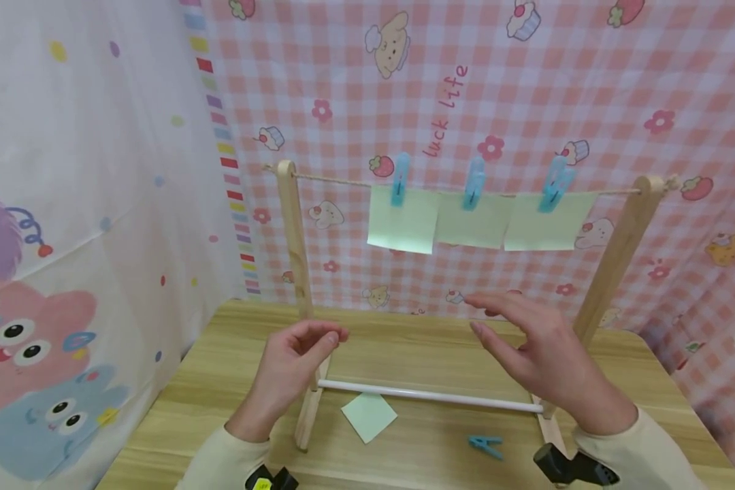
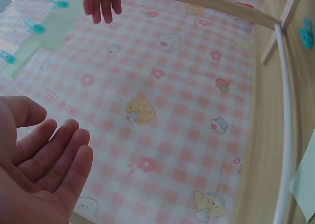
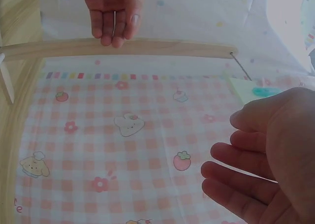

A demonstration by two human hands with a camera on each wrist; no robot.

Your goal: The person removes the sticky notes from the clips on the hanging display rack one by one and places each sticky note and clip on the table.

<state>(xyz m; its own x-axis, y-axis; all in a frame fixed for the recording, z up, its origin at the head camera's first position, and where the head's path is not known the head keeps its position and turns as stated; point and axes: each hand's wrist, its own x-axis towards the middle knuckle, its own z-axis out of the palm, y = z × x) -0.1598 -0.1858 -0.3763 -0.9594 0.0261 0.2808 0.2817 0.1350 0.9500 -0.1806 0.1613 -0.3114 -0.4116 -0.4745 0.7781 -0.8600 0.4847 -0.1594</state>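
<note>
Paper square (image 1: 369, 416), which we judge light, limp and creasable, lies loose towards the left edge of the tabletop (image 1: 186, 398), best pinched by a corner; our left hand (image 1: 289, 364) and right hand (image 1: 545, 354) hover empty, fingers loosely bent.

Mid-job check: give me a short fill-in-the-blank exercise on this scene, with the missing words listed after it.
1. The number of notes hanging on the rope is ___.
2. In the head view, the loose note lies to the ___ of the loose clip.
3. The colour of the rod is ___.
4. The left hand and right hand both hold ___.

Missing words: three; left; white; nothing.
</note>
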